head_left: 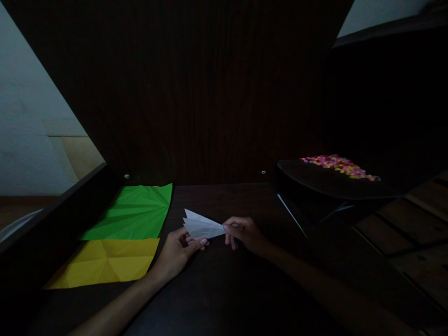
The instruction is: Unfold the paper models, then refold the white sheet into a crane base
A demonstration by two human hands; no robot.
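Pinching the narrow end of a folded white paper (205, 228) between thumb and forefinger, a person's right hand (249, 233) closes firmly on the point, its remaining fingers loosely bent and hanging just below; the left hand (175, 252) supports the wider end, thumb laid along the near edge and fingers curled behind and under the sheet, the gap between them taken up by the paper; the piece is gripped by both hands, over the middle of a dark wooden tabletop (217, 298), its layers fanning into jagged points toward the left and tapering toward the right; whether its underside touches the wood cannot be told.

Near the left forearm lie two creased sheets, a green sheet (136, 212) farther off and a yellow sheet (108, 261) closer to the person, their edges meeting; beyond them along the left side runs a dark raised board (66, 210); to the right of the right hand, a thin pale strip (290, 213), white shading into green, lies at a slant, below a dark shelf with a curved front edge (315, 179), on which rests a heap of small pink, red and yellow pieces (338, 165), too small to identify; behind the hands rises a broad dark wooden panel (196, 93); a pale wall (24, 112) shows at far left, brown slats (416, 228) at lower right, in dim light.
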